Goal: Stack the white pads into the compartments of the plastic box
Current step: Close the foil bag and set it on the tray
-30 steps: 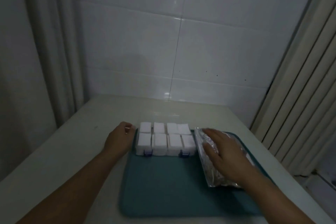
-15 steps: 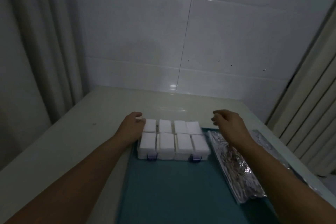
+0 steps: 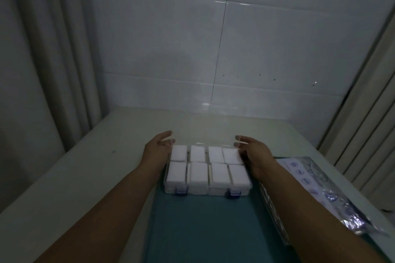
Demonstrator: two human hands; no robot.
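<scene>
Two forearms are reaching forward in the head view, flanking the plastic box (image 3: 207,191), which is sitting at the far end of a teal mat (image 3: 205,226) on the table (image 3: 85,168). White pads (image 3: 198,174) are filling all eight compartments. The left hand (image 3: 159,149) is touching the transparent lid's (image 3: 204,134) left edge, fingers extended, thumb apart. The right hand (image 3: 252,149) is mirroring it at the right edge. A foil packet (image 3: 320,190) is lying just right.
</scene>
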